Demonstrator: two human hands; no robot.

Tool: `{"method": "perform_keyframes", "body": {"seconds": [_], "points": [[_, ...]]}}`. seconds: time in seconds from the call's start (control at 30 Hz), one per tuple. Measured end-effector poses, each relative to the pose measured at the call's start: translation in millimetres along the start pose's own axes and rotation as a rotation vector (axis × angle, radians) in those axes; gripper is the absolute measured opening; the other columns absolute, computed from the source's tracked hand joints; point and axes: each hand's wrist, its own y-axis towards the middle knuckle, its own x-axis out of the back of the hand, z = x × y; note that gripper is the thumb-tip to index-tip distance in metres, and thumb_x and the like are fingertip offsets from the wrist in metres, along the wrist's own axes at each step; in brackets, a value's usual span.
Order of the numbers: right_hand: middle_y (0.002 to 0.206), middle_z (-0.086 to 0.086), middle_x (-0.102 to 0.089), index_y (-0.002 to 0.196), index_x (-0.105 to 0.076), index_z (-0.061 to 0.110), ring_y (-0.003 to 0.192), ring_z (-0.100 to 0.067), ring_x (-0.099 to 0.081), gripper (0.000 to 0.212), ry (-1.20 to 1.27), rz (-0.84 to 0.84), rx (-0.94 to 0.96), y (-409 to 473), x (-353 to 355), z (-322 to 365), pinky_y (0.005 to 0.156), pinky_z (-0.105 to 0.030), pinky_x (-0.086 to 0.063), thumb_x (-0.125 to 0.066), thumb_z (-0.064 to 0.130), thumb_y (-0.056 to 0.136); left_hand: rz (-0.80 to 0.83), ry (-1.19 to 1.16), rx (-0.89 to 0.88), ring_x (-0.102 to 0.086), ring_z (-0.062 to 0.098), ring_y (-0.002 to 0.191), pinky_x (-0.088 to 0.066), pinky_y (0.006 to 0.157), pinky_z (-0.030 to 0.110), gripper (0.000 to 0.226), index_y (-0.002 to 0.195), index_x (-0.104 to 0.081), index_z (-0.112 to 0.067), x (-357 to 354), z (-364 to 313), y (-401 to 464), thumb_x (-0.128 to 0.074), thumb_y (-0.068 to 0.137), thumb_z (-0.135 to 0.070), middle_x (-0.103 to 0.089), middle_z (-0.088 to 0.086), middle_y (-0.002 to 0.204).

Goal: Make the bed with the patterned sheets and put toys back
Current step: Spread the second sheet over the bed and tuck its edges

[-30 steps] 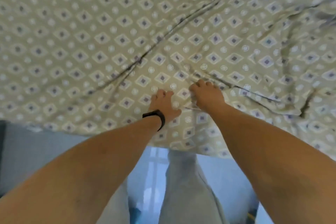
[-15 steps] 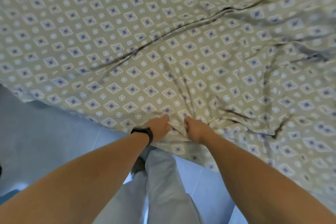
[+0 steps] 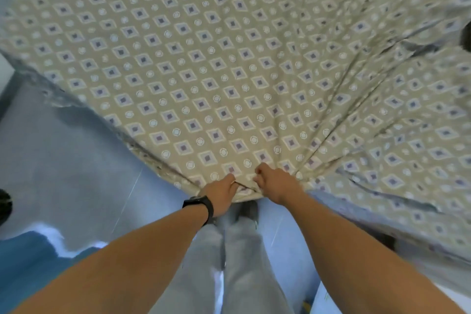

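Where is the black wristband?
In the head view, the black wristband sits low and centre-left on the left wrist, just behind the left hand, which grips the edge of the patterned sheet.

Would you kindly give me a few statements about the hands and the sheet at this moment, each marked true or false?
1. Both hands grip the near edge of the patterned sheet. True: the left hand and the right hand hold it side by side.
2. The wristband is on the right wrist. False: it is on the left wrist.
3. The sheet is plain white. False: it is beige with diamonds and small circles.
4. Creases fan out across the sheet from beside the right hand. True.
5. A toy lies on the sheet between the hands. False: no toy shows there.
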Motion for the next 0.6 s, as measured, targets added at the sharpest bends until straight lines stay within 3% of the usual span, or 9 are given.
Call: {"method": "perform_keyframes", "body": {"seconds": [0.17,0.27,0.33,0.43,0.5,0.6], "points": [[0.087,-0.014,-0.062,0.131,-0.041,0.023,0.070,-0.034,-0.057,0.032,-0.077,-0.103,0.048,-8,-29,-3,0.061,-0.041,-0.047,-0.033,0.044,0.108,-0.086,0.008,0.000,-0.060,0.035,0.075,-0.051,0.070,0.045,0.025,0.117,-0.046,-0.018,-21,9,-7,-0.033,0.108,-0.037,-0.063,0.013,0.083],[0.081,-0.011,-0.061,0.139,-0.039,0.022,0.065,-0.031,-0.054,0.036,-0.029,-0.078,0.077,-12,-45,-8,0.057,-0.041,-0.044,-0.033,0.041,0.109,-0.118,0.003,0.013,-0.055,0.032,0.069,-0.042,0.061,0.039,0.020,0.116,-0.047,-0.018,-33,18,-12,-0.036,0.108,-0.033,-0.056,0.007,0.074],[0.096,-0.014,-0.065,0.144,-0.037,0.021,0.076,-0.034,-0.058,0.041,0.001,0.010,0.081,-28,-57,-19,0.068,-0.046,-0.052,-0.034,0.041,0.109,-0.087,0.060,0.036,-0.056,0.030,0.074,-0.040,0.062,0.037,0.018,0.116,-0.050,-0.018,-44,18,-20,-0.038,0.107,-0.028,-0.062,0.008,0.086],[0.138,-0.014,-0.059,0.153,-0.037,0.021,0.118,-0.036,-0.058,0.050,0.169,0.105,0.018,-53,-59,-36,0.098,-0.049,-0.049,-0.037,0.044,0.108,0.101,0.220,0.087,-0.057,0.030,0.092,-0.044,0.073,0.035,0.019,0.116,-0.055,-0.020,-49,9,-28,-0.043,0.101,-0.020,-0.061,0.010,0.122],[0.151,-0.010,-0.049,0.155,-0.038,0.019,0.134,-0.030,-0.050,0.053,0.318,0.022,-0.034,-58,-48,-38,0.109,-0.043,-0.042,-0.038,0.043,0.108,0.160,0.272,0.119,-0.056,0.028,0.095,-0.045,0.077,0.035,0.026,0.121,-0.055,-0.021,-39,4,-26,-0.046,0.098,-0.015,-0.058,0.009,0.126],[0.156,-0.012,-0.043,0.155,-0.037,0.017,0.140,-0.030,-0.044,0.051,0.415,-0.128,-0.129,-72,-10,-58,0.113,-0.043,-0.039,-0.039,0.037,0.108,0.104,0.257,0.115,-0.057,0.030,0.098,-0.046,0.077,0.036,0.026,0.123,-0.056,-0.020,-14,-34,-13,-0.050,0.098,-0.015,-0.058,0.008,0.124]]}}
